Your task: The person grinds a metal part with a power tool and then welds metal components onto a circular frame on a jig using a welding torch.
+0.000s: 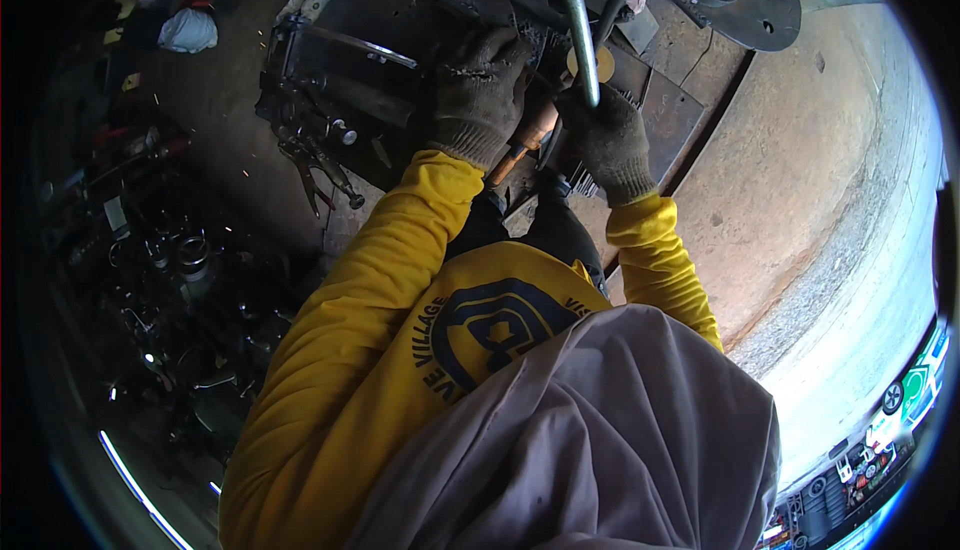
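Observation:
My right hand (606, 140), in a dark knit work glove, is closed around the lower end of a shiny metal rod (583, 45), which points away from me. My left hand (482, 90), gloved alike, is curled into a grip over dark metalwork; what lies inside its fingers is hidden. Between the two hands is a copper-orange tool body (538, 126), mostly covered, and its kind is unclear. A tan disc (590, 64) shows beside the rod. Left of my left hand lies a dark metal frame (350, 60) with a bright straight edge.
Locking pliers (312, 165) hang at the frame's left side. A large round dark plate (755, 10) sits at the far right. Dark machine parts (190, 260) crowd the left, with small sparks around. A whitish bundle (188, 30) lies far left. Brown metal sheet (790, 170) spreads right.

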### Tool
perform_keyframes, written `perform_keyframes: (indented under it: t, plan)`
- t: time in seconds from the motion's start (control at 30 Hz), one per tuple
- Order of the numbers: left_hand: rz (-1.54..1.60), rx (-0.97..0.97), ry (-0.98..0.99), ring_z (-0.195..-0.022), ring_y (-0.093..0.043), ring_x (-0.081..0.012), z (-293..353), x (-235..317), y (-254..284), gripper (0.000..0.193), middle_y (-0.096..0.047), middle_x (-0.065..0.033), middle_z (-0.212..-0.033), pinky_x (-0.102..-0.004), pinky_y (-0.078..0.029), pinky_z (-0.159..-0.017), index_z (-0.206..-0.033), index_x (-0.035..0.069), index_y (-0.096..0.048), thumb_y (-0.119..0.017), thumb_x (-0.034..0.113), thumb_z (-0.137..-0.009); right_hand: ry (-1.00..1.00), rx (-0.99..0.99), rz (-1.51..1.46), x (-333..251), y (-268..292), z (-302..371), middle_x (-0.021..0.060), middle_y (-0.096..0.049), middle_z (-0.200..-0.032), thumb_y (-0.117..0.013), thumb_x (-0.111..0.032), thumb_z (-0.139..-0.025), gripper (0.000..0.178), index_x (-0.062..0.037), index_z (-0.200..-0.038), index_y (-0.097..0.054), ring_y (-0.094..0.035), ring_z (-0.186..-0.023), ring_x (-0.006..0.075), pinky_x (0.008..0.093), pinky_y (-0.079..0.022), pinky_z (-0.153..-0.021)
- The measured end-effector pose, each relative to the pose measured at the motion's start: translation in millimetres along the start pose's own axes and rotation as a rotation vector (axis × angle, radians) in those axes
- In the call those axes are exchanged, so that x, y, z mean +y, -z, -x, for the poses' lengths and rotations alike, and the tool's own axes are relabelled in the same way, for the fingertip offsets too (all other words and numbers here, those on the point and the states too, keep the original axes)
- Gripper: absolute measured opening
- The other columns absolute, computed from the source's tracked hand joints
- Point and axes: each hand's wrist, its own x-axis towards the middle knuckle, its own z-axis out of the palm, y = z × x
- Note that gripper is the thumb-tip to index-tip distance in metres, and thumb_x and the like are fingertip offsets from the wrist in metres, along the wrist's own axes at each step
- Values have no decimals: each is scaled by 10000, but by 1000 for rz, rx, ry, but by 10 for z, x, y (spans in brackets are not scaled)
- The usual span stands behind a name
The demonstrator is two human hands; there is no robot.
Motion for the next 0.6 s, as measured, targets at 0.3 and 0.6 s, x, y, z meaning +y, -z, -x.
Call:
perform_keyframes:
  t: [0.3, 0.6]
  plan:
    - [-7, 24, -6, -1052, -572, -274, -21, 13, 87, 230, -599, -20, -1146, -492, -440, -916, -1029, 154, -684, -678, 167, -799, -149, -88, -335, -10, 83, 69, 21, -652, -792, -655, -179, -919, 177, -31, -1009, -683, -572, -646, 62, 230, -470, -575]
    - [69, 17, -19, -1022, -560, -259, -62, -2, 201, 250, -593, -25, -1087, -450, -455, -890, -1021, 131, -662, -660, 161, -772, -105, -106, -358, 35, 87, 37, 20, -639, -736, -644, -142, -913, 181, -5, -1029, -664, -573, -597, 76, 225, -463, -540]
